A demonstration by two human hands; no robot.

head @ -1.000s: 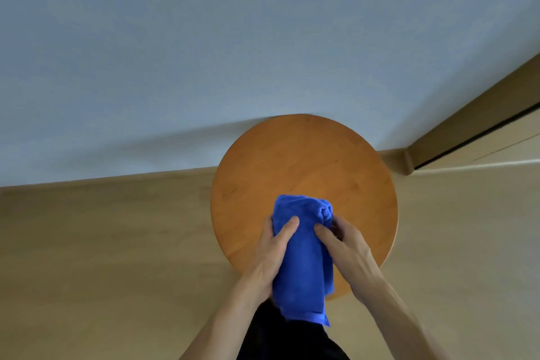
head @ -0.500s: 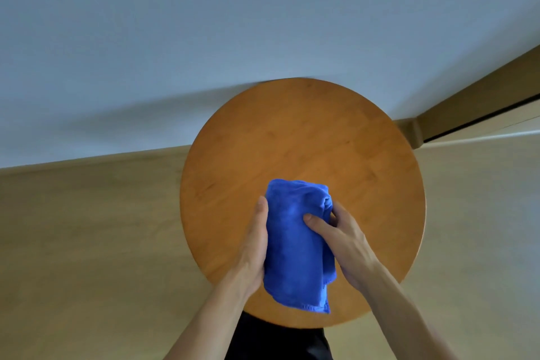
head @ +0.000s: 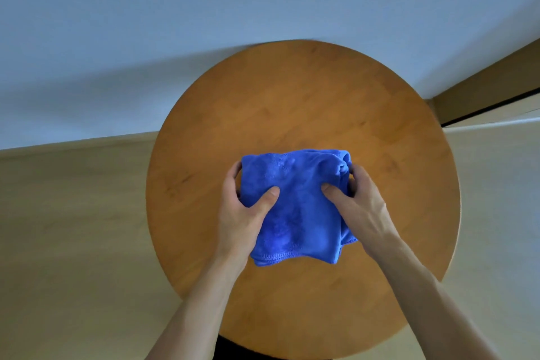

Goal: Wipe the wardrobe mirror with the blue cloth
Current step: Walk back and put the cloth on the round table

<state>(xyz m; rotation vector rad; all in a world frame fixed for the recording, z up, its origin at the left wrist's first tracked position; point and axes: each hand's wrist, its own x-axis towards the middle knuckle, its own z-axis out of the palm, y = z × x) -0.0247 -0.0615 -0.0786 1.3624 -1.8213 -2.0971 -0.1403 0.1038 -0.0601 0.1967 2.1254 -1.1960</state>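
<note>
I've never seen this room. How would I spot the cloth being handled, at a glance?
Find the round orange-brown wooden tabletop by the pale wall. Over its middle, a person's left hand and right hand hold the blue cloth by its sides. It is the only vivid blue, soft, folded thing among wood and beige floor.

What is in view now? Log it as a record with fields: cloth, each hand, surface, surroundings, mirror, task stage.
cloth: blue cloth, bunched, held between both hands
left hand: grips the cloth's left side, thumb on top
right hand: grips the cloth's right side, thumb on top
surface: round wooden top under the cloth; whether they touch cannot be told
surroundings: pale wall, light floor
mirror: wardrobe mirror not in view
task stage: cloth in hand, wiping not yet begun
</note>
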